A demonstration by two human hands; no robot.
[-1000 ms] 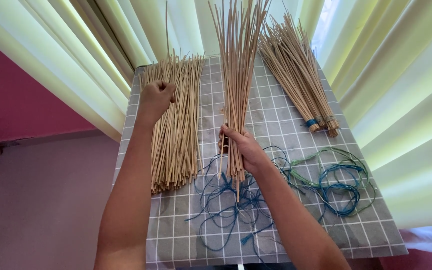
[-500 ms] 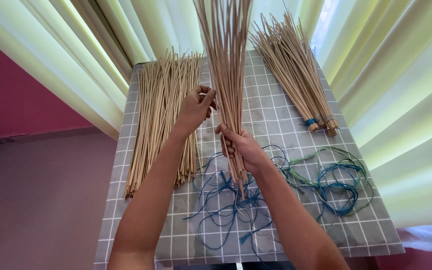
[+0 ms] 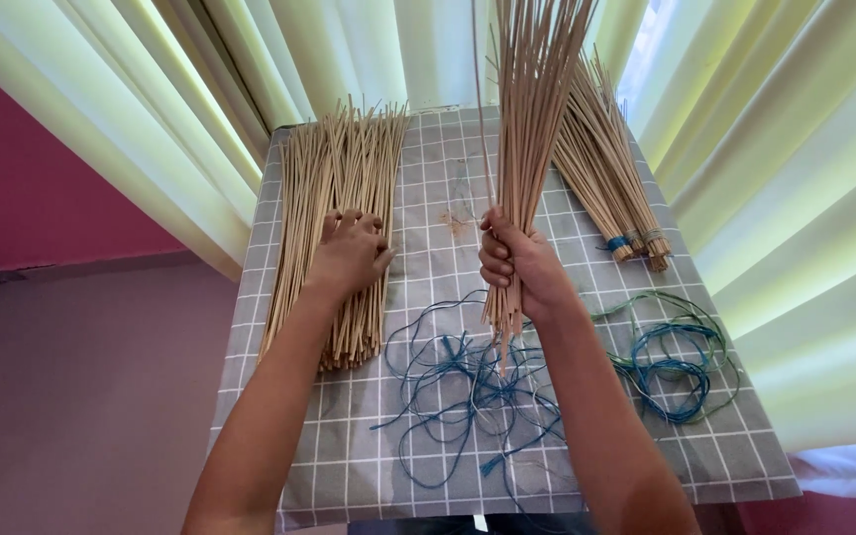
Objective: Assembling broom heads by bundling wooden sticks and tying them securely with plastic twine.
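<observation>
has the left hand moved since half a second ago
Yes. The left hand has gone from beside the upright bundle in the right hand back left onto the loose sticks lying on the checked cloth.

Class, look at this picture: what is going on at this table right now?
A person's right hand grips an upright bunch of thin sticks above a grey checked tablecloth. The left hand rests on a loose pile of sticks. Tied stick bundles lie at the right, with tangled blue string nearer the person.

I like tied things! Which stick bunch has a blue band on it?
The far-right bundle lying by the curtain; the left pile and the held bunch show none.
</observation>
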